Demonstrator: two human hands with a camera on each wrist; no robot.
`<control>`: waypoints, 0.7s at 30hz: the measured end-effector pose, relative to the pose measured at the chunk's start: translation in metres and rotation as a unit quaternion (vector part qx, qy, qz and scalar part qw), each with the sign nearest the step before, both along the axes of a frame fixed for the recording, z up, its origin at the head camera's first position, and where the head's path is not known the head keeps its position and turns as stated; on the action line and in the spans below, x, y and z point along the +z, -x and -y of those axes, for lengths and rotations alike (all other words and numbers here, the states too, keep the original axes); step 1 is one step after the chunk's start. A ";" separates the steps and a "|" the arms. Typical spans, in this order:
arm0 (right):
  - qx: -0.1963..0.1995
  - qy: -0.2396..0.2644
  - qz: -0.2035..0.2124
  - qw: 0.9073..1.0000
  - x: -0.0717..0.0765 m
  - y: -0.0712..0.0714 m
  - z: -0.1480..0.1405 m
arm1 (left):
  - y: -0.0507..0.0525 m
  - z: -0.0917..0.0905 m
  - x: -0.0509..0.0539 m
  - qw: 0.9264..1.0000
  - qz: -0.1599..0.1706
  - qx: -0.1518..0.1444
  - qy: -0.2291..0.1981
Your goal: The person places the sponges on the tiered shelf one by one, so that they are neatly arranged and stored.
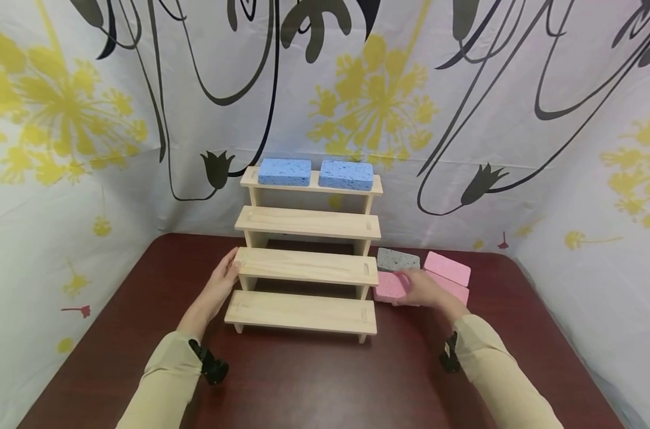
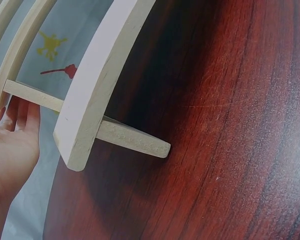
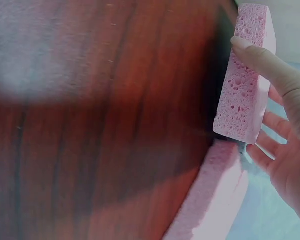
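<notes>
A light wooden stand with stepped shelves (image 1: 305,266) is at the middle of the table. My left hand (image 1: 213,295) grips the left end of its second shelf from the bottom; in the left wrist view the fingers (image 2: 26,116) reach under that shelf end. To the right of the stand, my right hand (image 1: 431,292) holds a pink sponge (image 1: 389,286). The right wrist view shows the thumb on the sponge's (image 3: 237,90) porous side, other fingers behind it. Two blue sponges (image 1: 285,172) lie side by side on the top shelf.
A grey sponge (image 1: 398,259) lies behind the held one, beside the stand. More pink sponges (image 1: 448,269) lie to the right of my right hand. The dark red table (image 1: 303,381) meets a patterned cloth (image 1: 298,119) at the back and sides.
</notes>
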State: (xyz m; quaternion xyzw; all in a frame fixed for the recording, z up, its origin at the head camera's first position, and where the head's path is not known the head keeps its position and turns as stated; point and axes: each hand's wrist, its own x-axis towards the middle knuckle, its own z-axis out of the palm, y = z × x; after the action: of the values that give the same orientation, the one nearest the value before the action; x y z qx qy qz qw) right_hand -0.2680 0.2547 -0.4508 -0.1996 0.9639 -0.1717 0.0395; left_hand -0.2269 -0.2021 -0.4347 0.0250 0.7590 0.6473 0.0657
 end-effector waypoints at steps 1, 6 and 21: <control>-0.003 0.005 0.000 1.000 0.002 0.000 -0.001 | 0.000 0.000 0.000 1.000 0.000 0.000 0.000; -0.029 0.020 0.018 0.999 0.017 0.000 -0.008 | 0.000 0.000 0.000 1.000 -0.002 0.005 0.000; -0.047 0.020 0.021 0.998 0.056 -0.006 -0.019 | 0.001 -0.001 -0.001 1.000 0.003 0.008 0.006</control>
State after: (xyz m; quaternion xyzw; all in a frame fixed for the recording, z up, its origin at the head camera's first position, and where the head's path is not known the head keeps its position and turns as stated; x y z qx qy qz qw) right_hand -0.2616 0.2736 -0.3952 -0.1517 0.9675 -0.1970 0.0473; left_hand -0.2283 -0.2014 -0.4360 0.0169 0.7629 0.6432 0.0626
